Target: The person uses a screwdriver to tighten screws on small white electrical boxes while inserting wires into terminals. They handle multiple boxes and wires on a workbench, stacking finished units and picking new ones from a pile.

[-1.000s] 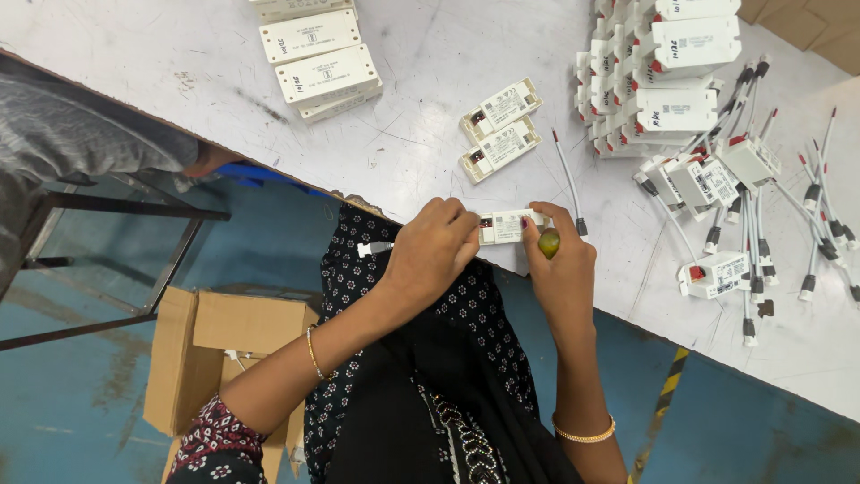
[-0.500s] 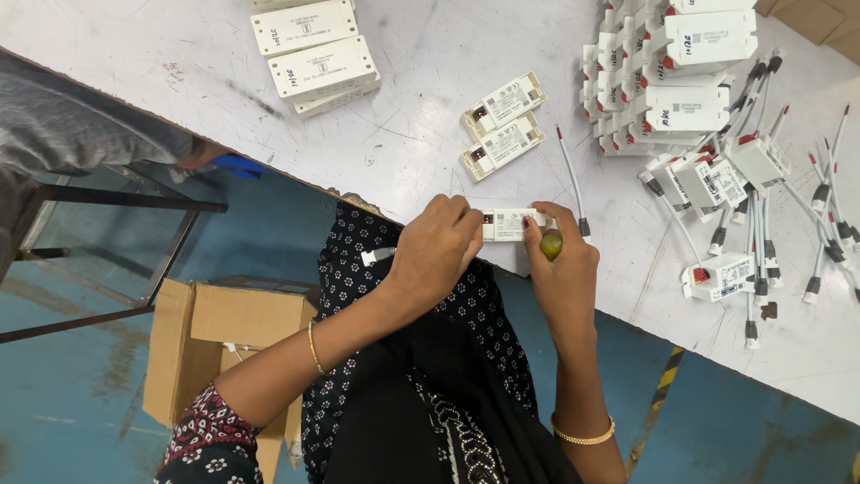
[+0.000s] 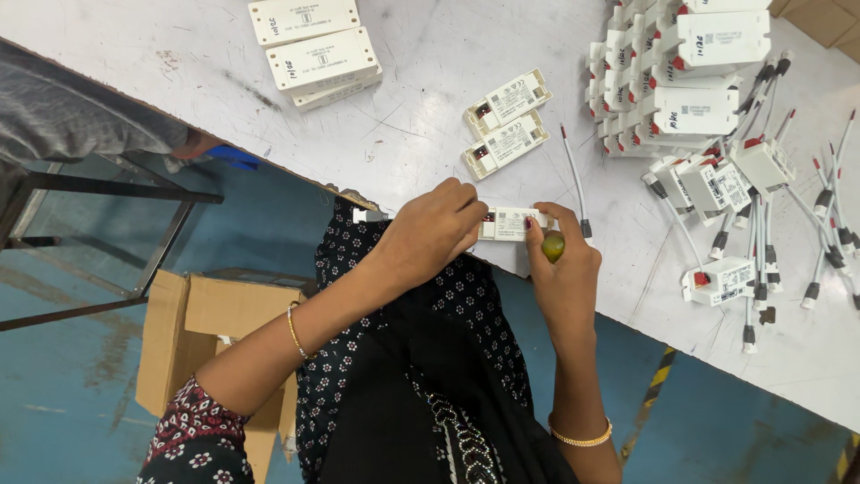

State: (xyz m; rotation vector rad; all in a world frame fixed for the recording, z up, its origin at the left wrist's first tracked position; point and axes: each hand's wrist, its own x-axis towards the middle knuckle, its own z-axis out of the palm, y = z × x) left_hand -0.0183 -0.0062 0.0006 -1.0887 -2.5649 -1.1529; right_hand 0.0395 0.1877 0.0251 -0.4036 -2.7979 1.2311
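Gripping as before, the left hand (image 3: 436, 231) clenches one end of the small white driver module (image 3: 512, 223) while the right hand (image 3: 563, 273) pinches the other end beside a green-handled tool (image 3: 554, 245), all unmoved at the white table's (image 3: 430, 134) near edge.
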